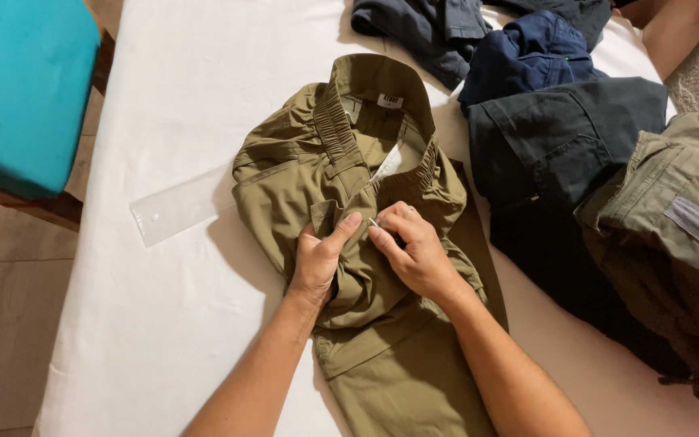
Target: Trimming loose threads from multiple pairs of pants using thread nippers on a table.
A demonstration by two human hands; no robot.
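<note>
- Table (171, 97): covered in white cloth, fills most of the view; wood floor at the left.
- Olive trousers (382, 356): lie across the table's middle, waistband away from the person, legs running toward the bottom edge. The fly area is bunched into folds under both hands. Judged soft, light and limp: the cloth will sag and crease wherever it is unsupported, and it is neither slippery nor fragile. The firmest holds look to be the stitched waistband and the fly placket, where layers are doubled.
- Dark trousers (560, 146): a heap of navy and charcoal garments at the right, just beside the olive pair; a second olive-grey garment (673, 226) overlaps them at the far right.
- Teal cushion (18, 89): on a wooden seat at the upper left, off the table.
- Clear plastic ruler (175, 210): flat on the cloth, its right end touching the olive trousers' left side.
- Left hand (317, 259): closed on a fold of olive cloth, thumb pressed on top.
- Right hand (414, 251): fingers curled, pinching cloth at the fly; a small pale object shows at the fingertips, too small to identify.
- White label (390, 100): inside the waistband.
</note>
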